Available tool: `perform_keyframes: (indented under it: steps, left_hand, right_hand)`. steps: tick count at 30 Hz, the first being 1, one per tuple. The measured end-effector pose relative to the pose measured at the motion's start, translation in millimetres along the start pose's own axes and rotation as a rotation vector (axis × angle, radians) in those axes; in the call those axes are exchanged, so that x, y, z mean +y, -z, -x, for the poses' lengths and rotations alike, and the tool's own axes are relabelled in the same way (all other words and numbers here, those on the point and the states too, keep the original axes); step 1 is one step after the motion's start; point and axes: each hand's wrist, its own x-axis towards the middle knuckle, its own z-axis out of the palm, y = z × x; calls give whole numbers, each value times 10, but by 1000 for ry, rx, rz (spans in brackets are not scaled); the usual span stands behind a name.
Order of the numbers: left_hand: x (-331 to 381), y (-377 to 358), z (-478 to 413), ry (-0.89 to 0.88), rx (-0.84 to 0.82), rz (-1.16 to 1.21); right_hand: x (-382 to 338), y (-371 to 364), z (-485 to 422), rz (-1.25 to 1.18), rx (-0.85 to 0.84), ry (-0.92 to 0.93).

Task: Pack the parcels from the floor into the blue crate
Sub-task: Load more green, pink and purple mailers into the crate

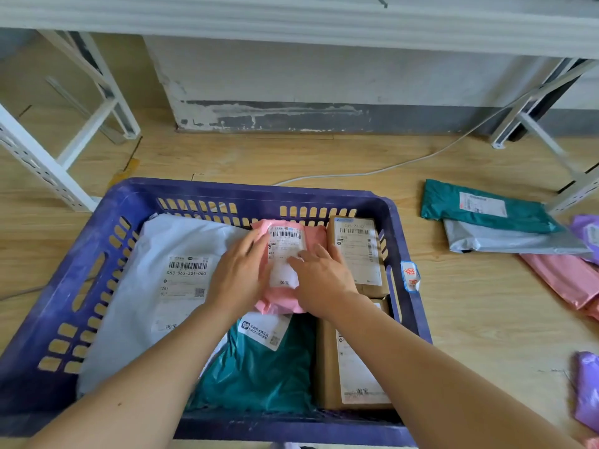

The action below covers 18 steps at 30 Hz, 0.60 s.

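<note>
The blue crate [259,192] stands on the wooden floor in front of me. Inside it lie a large white parcel [168,254] at the left, a teal parcel [259,374] at the near middle, and two brown boxes, one at the far right [356,247] and one at the near right [353,367]. A pink parcel [312,236] with a white label lies on top, near the crate's far wall. My left hand [238,277] rests on its left edge with fingers fairly straight. My right hand [324,283] lies flat on the label and the parcel's right side.
More parcels lie on the floor to the right: a teal one [486,209] on a grey one [505,239], a pink one [564,280], and purple ones [588,387]. A white cable [389,166] runs behind the crate. White shelf legs stand at the left [42,170] and right [551,131].
</note>
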Motion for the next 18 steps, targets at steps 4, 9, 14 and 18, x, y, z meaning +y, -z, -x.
perform_keyframes:
  steps: [4,9,14,18]
  left_hand:
    - [-87,69,36,-48,-490,-173]
    - [-52,107,-36,-63,-630,-347]
    - [-63,-24,-40,-49,-676,-461]
    - [-50,-143,-88,12,-688,-484]
  right_hand:
    - [2,-72,-43,72,25,-28]
    - [10,-202,-114,184,-1,-98]
    - [32,-284,-136,225,11,-96]
    - [33,-321,-171,224,72,-50]
